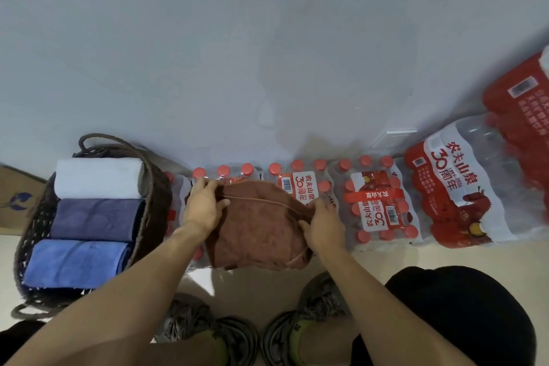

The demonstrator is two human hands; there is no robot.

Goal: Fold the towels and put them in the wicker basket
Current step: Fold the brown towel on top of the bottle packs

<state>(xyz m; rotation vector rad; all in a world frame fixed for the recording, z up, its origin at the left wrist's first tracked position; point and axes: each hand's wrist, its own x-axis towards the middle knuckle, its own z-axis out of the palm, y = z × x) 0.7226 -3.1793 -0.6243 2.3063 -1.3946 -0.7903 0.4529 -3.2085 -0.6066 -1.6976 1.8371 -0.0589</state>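
Towels, packs, basket and hands, counted

Four towels: white towel [99, 177], dark blue towel [95, 218], light blue towel [74, 263], brown towel [261, 232]. One wicker basket [157, 202]. At least five shrink-wrapped packs of water bottles [377, 202]. Two hands, two shoes [208, 327].

Matt plush brown towel [261, 229]; coarse woven basket [154, 202]; glossy plastic-wrapped bottles [377, 205].

Water-bottle packs [300, 190] read "农夫山泉 30周年".
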